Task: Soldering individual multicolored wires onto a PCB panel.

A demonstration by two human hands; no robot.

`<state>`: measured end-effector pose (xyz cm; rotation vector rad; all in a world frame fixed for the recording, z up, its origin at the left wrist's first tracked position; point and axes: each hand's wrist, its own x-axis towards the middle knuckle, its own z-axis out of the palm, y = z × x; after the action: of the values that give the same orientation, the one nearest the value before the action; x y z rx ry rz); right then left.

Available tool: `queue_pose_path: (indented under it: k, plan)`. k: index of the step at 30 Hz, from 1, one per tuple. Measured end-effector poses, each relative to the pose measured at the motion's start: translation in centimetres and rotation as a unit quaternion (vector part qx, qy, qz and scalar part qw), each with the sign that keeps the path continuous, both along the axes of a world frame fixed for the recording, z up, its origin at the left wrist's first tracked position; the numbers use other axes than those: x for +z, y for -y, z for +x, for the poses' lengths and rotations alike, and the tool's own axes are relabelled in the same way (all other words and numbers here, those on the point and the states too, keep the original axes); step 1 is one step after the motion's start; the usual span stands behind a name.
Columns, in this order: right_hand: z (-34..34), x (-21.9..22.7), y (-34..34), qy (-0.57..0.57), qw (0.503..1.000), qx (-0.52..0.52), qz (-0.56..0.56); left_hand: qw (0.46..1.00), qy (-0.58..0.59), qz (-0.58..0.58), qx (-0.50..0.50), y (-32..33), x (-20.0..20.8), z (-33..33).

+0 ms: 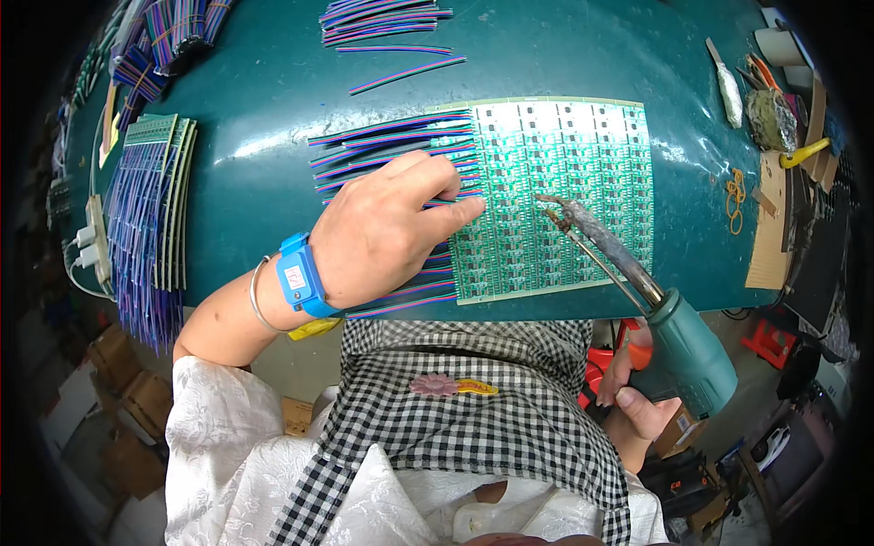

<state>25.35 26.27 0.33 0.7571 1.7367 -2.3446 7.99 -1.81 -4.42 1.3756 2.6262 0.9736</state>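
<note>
Two hands at work, and we see them clearly from above. Our left hand (387,227) lies flat on the ribbon wires (391,136) at the left edge of the green circuit panel (555,196), fingers stretched out together and pointing right, fingertips pressing the wire ends down where they meet the panel. On that wrist we spot a blue strap (300,276) and a thin bangle (258,296).

Our right hand (637,387) is closed around the teal soldering gun (687,350), gripping its body just off the near edge of the table. The gun's long axis runs diagonally: handle near and right, dark crusted tip (555,205) far and left, hovering over the middle of the panel. A thin wire feed runs alongside the barrel toward the tip. Whether the tip touches the board, we cannot tell.

The panel sits on the dark green table (592,64), its long edge running left to right. Loose ribbon wires (387,23) lie at the far side. A stack of finished panels with wires (150,205) sits well off to the left. On the right we see rubber bands (736,196) and a yellow-handled tool (806,152).
</note>
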Motion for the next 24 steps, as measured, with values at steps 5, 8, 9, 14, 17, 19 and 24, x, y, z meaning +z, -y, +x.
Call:
queue_pose_path:
  k: [5,8,9,14,17,19,24]
  plan:
    - [0.4,-0.6,-0.4,-0.053,0.998,0.015,-0.008,1.0,-0.005,0.03,0.001,-0.2,-0.3,-0.1]
    - [0.2,-0.5,-0.5,-0.041,0.999,0.028,-0.018,1.0,0.004,0.023,0.006,0.0,-0.3,0.2]
    - [0.2,-0.5,-0.4,-0.04,0.999,0.027,-0.018,1.0,0.005,0.02,0.003,0.1,-0.3,0.1]
    - [0.0,0.1,0.1,0.019,0.999,0.03,-0.02,1.0,0.005,0.029,0.003,0.3,-0.4,0.0]
    - [0.0,0.2,0.6,0.027,0.999,0.028,-0.017,0.999,0.0,0.043,0.007,0.1,-0.4,-0.1]
    - [0.1,-0.5,1.2,0.005,1.0,0.005,0.011,0.999,-0.006,0.045,0.008,0.1,-0.8,0.0]
    - [0.1,-1.0,1.2,0.008,0.999,0.017,0.026,1.0,-0.004,0.021,0.016,0.2,-0.6,0.4]
